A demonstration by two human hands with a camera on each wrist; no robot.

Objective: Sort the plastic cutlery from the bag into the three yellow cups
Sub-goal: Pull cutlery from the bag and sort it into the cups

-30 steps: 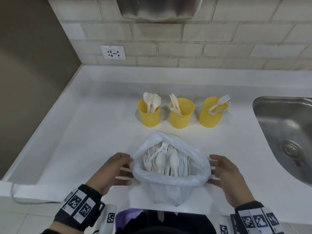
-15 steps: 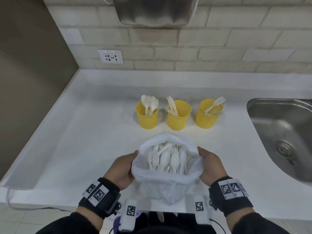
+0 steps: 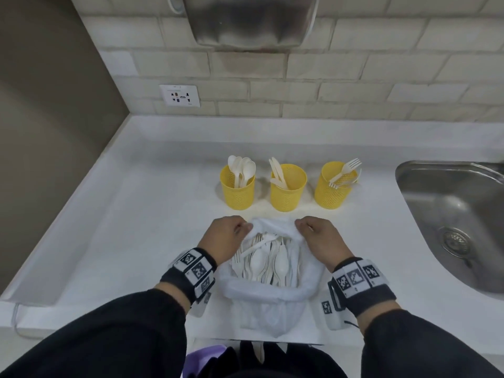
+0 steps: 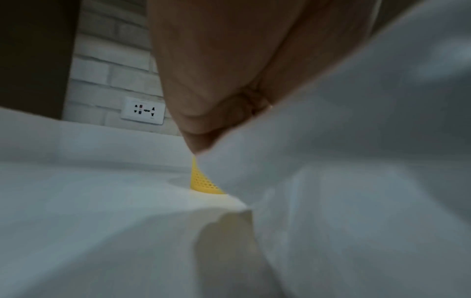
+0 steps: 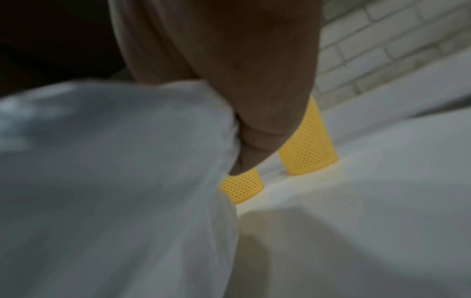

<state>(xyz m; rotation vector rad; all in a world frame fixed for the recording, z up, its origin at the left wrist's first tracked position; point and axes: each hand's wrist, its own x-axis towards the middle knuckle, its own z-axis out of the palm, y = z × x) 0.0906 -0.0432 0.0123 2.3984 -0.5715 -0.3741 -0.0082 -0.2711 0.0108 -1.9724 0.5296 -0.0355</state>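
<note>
A white plastic bag [image 3: 270, 291] full of white cutlery [image 3: 263, 259] stands at the counter's front edge. My left hand [image 3: 227, 238] grips the far left of its rolled rim and my right hand [image 3: 317, 237] grips the far right, fingers curled into the plastic. Behind the bag stand three yellow mesh cups: the left cup [image 3: 237, 190] holds spoons, the middle cup [image 3: 287, 190] knives, the right cup [image 3: 334, 188] forks. In the wrist views the bag [image 4: 356, 161] [image 5: 102, 161] fills most of the picture, with my left hand's fingers [image 4: 216, 80] and my right hand's fingers [image 5: 254, 80] bunched in it.
A steel sink [image 3: 458, 214] is sunk into the white counter [image 3: 136, 227] at the right. A wall socket [image 3: 179, 96] sits on the tiled back wall, and a steel dispenser [image 3: 245, 20] hangs above. A brown wall borders the counter's left.
Both hands have moved from the bag's sides forward to its far rim and closed on the plastic, drawing the far edge of the opening together.
</note>
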